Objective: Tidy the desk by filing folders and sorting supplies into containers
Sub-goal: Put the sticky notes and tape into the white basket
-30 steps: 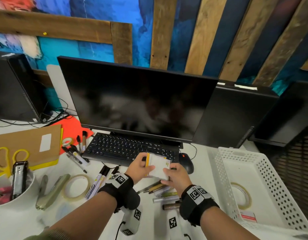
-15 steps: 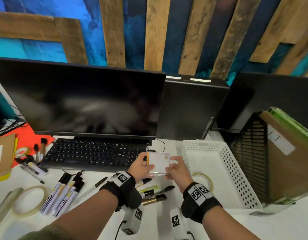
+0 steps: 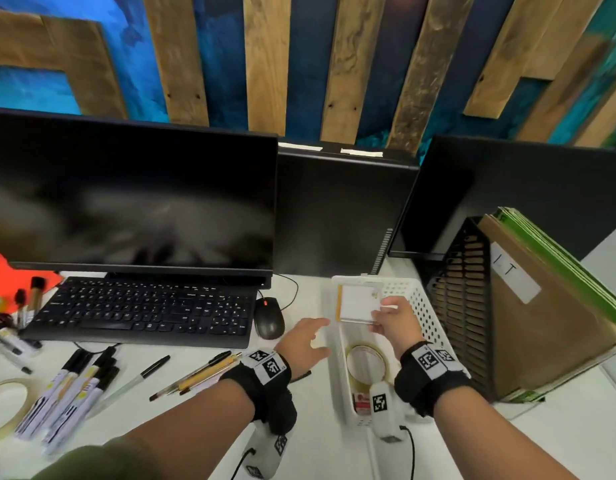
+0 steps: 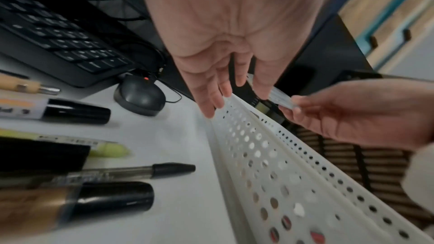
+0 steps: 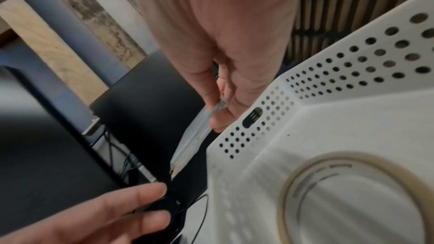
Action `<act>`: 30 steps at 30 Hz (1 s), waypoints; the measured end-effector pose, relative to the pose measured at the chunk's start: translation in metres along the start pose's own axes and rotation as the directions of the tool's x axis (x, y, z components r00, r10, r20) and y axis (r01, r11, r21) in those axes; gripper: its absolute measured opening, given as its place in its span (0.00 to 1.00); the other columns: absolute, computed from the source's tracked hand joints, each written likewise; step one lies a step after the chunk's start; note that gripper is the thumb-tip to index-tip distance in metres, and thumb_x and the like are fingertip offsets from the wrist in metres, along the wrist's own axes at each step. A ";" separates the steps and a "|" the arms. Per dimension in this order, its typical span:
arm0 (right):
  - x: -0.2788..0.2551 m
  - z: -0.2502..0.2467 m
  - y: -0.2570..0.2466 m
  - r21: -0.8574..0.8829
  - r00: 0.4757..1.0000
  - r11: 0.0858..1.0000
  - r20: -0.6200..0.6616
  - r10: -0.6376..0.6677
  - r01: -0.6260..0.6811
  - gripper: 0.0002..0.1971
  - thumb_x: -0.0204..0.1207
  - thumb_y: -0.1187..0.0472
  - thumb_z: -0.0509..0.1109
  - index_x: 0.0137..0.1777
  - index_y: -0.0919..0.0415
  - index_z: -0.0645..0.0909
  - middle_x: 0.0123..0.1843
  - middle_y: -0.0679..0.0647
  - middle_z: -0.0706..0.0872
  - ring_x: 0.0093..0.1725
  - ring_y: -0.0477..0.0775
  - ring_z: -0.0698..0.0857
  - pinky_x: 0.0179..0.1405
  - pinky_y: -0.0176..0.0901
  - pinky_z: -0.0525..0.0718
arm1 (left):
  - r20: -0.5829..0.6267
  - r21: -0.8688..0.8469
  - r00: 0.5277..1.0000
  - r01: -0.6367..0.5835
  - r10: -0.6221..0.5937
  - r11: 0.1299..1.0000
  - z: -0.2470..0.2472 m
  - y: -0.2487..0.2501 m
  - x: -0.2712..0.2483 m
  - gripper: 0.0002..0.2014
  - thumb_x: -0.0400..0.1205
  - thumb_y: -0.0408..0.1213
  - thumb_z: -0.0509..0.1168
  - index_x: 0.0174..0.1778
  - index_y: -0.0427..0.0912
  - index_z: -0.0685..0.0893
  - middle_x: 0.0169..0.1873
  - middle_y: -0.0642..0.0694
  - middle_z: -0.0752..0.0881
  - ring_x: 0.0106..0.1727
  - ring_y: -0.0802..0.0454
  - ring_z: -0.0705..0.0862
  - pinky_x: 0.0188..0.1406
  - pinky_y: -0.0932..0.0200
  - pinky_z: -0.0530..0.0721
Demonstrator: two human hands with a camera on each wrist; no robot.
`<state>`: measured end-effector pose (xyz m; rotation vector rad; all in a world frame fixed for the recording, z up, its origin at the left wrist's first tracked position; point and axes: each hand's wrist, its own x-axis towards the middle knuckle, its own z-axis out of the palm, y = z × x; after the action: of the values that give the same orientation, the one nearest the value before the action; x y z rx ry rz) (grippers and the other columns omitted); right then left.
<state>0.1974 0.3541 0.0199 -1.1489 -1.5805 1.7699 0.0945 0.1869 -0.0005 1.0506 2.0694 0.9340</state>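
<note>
My right hand point(image 3: 378, 315) pinches a flat clear case point(image 3: 356, 301) with white sheets and a yellow edge by its corner, holding it over the far end of the white perforated basket point(image 3: 425, 308). In the right wrist view the fingers point(image 5: 219, 118) pinch the case point(image 5: 193, 140) just off the basket's wall point(image 5: 352, 73). My left hand point(image 3: 318, 336) hovers with spread fingers beside the basket's left rim and holds nothing. In the left wrist view, that hand point(image 4: 220, 99) is open above the rim point(image 4: 249, 118). A tape roll point(image 3: 366, 362) lies in the basket.
Markers point(image 3: 70, 389), pens point(image 3: 199, 370) and another tape roll point(image 3: 3, 407) lie on the desk to the left. Keyboard point(image 3: 150, 310), mouse point(image 3: 269, 318) and monitor point(image 3: 133, 202) stand behind. A black mesh file rack point(image 3: 462, 299) with brown and green folders point(image 3: 549, 313) stands right of the basket.
Both hands held the case before. Now the left hand has let go, and the right hand has carried it right, over the basket. The head view has swung right.
</note>
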 end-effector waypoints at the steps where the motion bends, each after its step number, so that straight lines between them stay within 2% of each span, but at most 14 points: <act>1: 0.008 -0.005 0.002 -0.012 1.000 1.000 -0.022 0.011 -0.011 0.17 0.74 0.81 0.62 0.41 0.56 0.69 0.46 0.64 0.78 0.35 0.56 0.80 0.24 0.36 0.83 | 0.031 0.093 0.998 -0.051 0.048 0.994 0.004 0.001 0.001 0.27 0.81 0.39 0.65 0.77 0.49 0.66 0.76 0.48 0.66 0.74 0.52 0.69 0.75 0.63 0.66; 6: 0.041 -0.021 0.021 -0.195 0.988 0.972 -0.107 0.113 -0.133 0.15 0.74 0.79 0.63 0.40 0.57 0.68 0.53 0.67 0.76 0.36 0.56 0.80 0.31 0.44 0.83 | 0.247 0.365 0.965 -0.174 0.086 0.915 0.013 0.008 0.004 0.33 0.84 0.49 0.59 0.82 0.49 0.53 0.83 0.52 0.44 0.84 0.53 0.41 0.84 0.53 0.46; 11: 0.056 -0.027 0.028 -0.374 0.981 0.907 -0.093 0.171 -0.194 0.11 0.75 0.76 0.66 0.53 0.65 0.71 0.50 0.67 0.77 0.40 0.58 0.80 0.25 0.41 0.84 | 0.300 0.452 0.953 -0.173 0.034 0.875 0.017 0.005 0.002 0.34 0.85 0.54 0.54 0.83 0.50 0.46 0.83 0.54 0.40 0.83 0.54 0.37 0.84 0.44 0.45; 13: 0.059 -0.025 0.026 -0.411 0.981 0.891 -0.054 0.189 -0.194 0.14 0.76 0.73 0.65 0.61 0.71 0.73 0.56 0.72 0.80 0.37 0.54 0.81 0.33 0.43 0.85 | 0.296 0.459 0.955 -0.169 0.029 0.872 0.017 0.005 0.001 0.34 0.84 0.54 0.54 0.83 0.51 0.46 0.83 0.54 0.39 0.83 0.54 0.37 0.84 0.44 0.43; 15: 0.060 -0.025 0.020 -0.363 0.965 0.894 -0.085 0.249 -0.262 0.18 0.81 0.65 0.62 0.69 0.72 0.72 0.65 0.69 0.79 0.48 0.56 0.83 0.54 0.47 0.84 | 0.297 0.455 0.954 -0.170 0.032 0.874 0.017 0.004 0.000 0.35 0.84 0.54 0.54 0.83 0.51 0.46 0.83 0.55 0.39 0.83 0.55 0.37 0.84 0.46 0.42; 16: 0.057 -0.024 0.016 -0.533 0.970 0.814 -0.053 0.239 -0.230 0.20 0.83 0.58 0.58 0.70 0.71 0.72 0.68 0.67 0.78 0.60 0.60 0.81 0.65 0.48 0.77 | 0.294 0.448 0.955 -0.169 0.034 0.878 0.017 0.004 0.000 0.35 0.84 0.55 0.55 0.83 0.52 0.46 0.83 0.55 0.39 0.83 0.55 0.37 0.84 0.46 0.42; 17: 0.055 -0.023 0.018 -0.805 0.986 0.591 0.067 0.155 -0.038 0.22 0.85 0.53 0.55 0.69 0.69 0.74 0.69 0.65 0.78 0.67 0.62 0.77 0.70 0.48 0.72 | 0.291 0.440 0.956 -0.167 0.036 0.883 0.017 0.004 0.000 0.35 0.83 0.55 0.55 0.83 0.52 0.46 0.83 0.56 0.39 0.83 0.55 0.37 0.84 0.47 0.41; 18: 0.054 -0.020 0.018 -0.904 0.974 0.424 0.145 0.172 0.059 0.23 0.85 0.51 0.53 0.68 0.68 0.76 0.67 0.64 0.79 0.69 0.63 0.76 0.70 0.47 0.70 | 0.285 0.430 0.958 -0.162 0.037 0.888 0.018 0.003 0.000 0.35 0.83 0.55 0.56 0.82 0.53 0.46 0.83 0.56 0.39 0.83 0.55 0.38 0.83 0.48 0.41; 19: 0.055 -0.016 0.018 -0.934 0.972 0.351 0.143 0.188 0.070 0.23 0.84 0.51 0.54 0.66 0.68 0.78 0.63 0.64 0.82 0.69 0.63 0.77 0.68 0.46 0.72 | 0.282 0.421 0.959 -0.157 0.035 0.894 0.018 0.003 0.000 0.35 0.83 0.54 0.56 0.82 0.53 0.46 0.83 0.57 0.39 0.83 0.56 0.38 0.83 0.48 0.40; 21: 0.056 -0.012 0.020 -0.943 0.954 0.330 0.144 0.263 0.052 0.19 0.83 0.57 0.56 0.63 0.69 0.80 0.51 0.64 0.83 0.66 0.63 0.79 0.59 0.42 0.75 | 0.281 0.407 0.959 -0.153 0.036 0.900 0.019 0.003 0.000 0.35 0.84 0.53 0.56 0.82 0.53 0.46 0.83 0.57 0.39 0.83 0.56 0.38 0.83 0.49 0.40; 24: 0.054 -0.002 0.014 -0.904 0.934 0.423 0.103 0.343 -0.056 0.14 0.81 0.64 0.58 0.54 0.73 0.82 0.42 0.60 0.83 0.57 0.59 0.81 0.39 0.36 0.77 | 0.282 0.397 0.959 -0.153 0.038 0.905 0.018 0.003 -0.001 0.35 0.84 0.53 0.57 0.82 0.53 0.46 0.83 0.57 0.39 0.83 0.56 0.38 0.83 0.49 0.40; 25: 0.053 -0.001 0.015 -0.910 0.938 0.414 0.121 0.325 -0.026 0.13 0.81 0.64 0.59 0.52 0.72 0.81 0.44 0.59 0.83 0.58 0.58 0.81 0.35 0.36 0.75 | 0.284 0.393 0.958 -0.151 0.036 0.907 0.018 0.003 -0.001 0.35 0.83 0.54 0.57 0.82 0.53 0.46 0.83 0.57 0.39 0.83 0.56 0.38 0.83 0.48 0.40; 28: 0.056 -0.001 0.014 -0.955 0.914 0.291 0.168 0.370 0.057 0.18 0.81 0.65 0.59 0.69 0.72 0.73 0.69 0.65 0.78 0.70 0.61 0.77 0.48 0.38 0.72 | 0.292 0.377 0.956 -0.148 0.035 0.914 0.019 0.002 0.000 0.35 0.83 0.54 0.57 0.82 0.54 0.46 0.82 0.57 0.39 0.83 0.56 0.37 0.83 0.48 0.41; 30: 0.054 0.000 0.011 -0.963 0.895 0.260 0.174 0.410 0.068 0.21 0.81 0.67 0.59 0.73 0.71 0.70 0.73 0.65 0.74 0.73 0.62 0.75 0.51 0.39 0.71 | 0.290 0.370 0.956 -0.148 0.037 0.917 0.019 0.001 -0.001 0.35 0.83 0.53 0.57 0.82 0.53 0.46 0.82 0.58 0.38 0.83 0.56 0.37 0.84 0.48 0.41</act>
<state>0.1710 0.3957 -0.0050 -1.5358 -3.1515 0.9944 0.1098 0.1927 -0.0099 1.4086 2.0196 0.3878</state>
